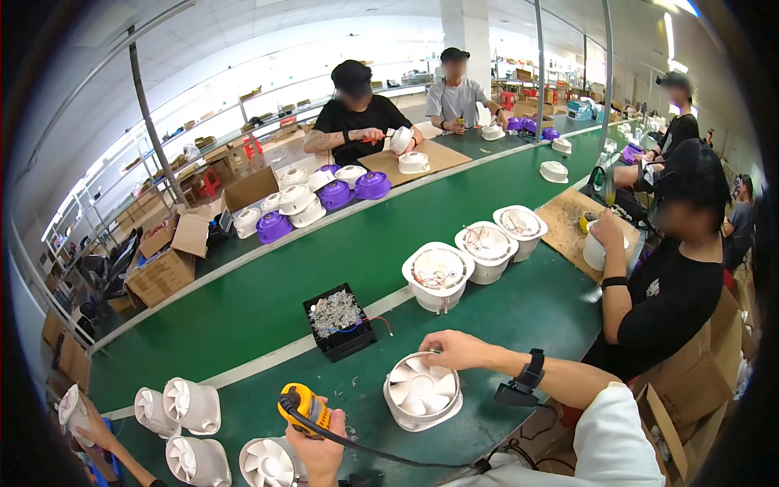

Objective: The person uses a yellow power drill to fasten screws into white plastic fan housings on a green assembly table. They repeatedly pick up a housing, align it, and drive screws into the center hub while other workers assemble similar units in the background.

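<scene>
My left hand (323, 450) is closed round a yellow and black electric screwdriver (305, 406), held above the near edge of the green bench. Its tip cannot be made out, and a black cable trails from it to the right. In front of me a white round fan (421, 391) lies with its blades facing up. My right hand (458, 351) has its bent fingers on the far rim of that fan; the fingertips are partly hidden. Beyond the fan stands a black box (341, 344) full of small metal screws, with red and blue wires beside it.
More white fans (191, 406) stand at the left, where another person's hand (99, 434) holds one. Three white housings with wires (438, 272) stand ahead. A co-worker (673, 243) sits close on my right. Across the green belt (268, 284) are purple and white housings (334, 193) and more workers.
</scene>
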`<state>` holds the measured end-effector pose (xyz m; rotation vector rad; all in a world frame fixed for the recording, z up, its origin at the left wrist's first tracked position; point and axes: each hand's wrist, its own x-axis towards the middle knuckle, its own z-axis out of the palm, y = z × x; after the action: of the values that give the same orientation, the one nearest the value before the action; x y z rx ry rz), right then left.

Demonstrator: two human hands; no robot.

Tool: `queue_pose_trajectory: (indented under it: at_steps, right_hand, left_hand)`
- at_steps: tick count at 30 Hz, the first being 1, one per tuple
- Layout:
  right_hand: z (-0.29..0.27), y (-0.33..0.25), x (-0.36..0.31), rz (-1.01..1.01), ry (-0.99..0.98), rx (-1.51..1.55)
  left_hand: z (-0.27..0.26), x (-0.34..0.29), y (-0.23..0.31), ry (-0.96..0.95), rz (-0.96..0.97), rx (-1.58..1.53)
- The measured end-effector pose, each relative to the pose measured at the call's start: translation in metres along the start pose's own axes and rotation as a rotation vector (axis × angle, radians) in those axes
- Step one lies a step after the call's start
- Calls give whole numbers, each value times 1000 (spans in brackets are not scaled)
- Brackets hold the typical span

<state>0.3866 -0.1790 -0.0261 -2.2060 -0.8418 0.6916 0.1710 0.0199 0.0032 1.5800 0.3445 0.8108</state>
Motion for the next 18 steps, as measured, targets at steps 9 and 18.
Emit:
queue_pose_trajectory:
  at_steps: [9,18]
  right_hand:
    - [-18,8,-4,148,-106,-124]
    - [-26,-7,-8,316,-314,22]
  left_hand:
    - [0,-1,6,11,-80,-95]
    - [5,3,21,-153,-174,237]
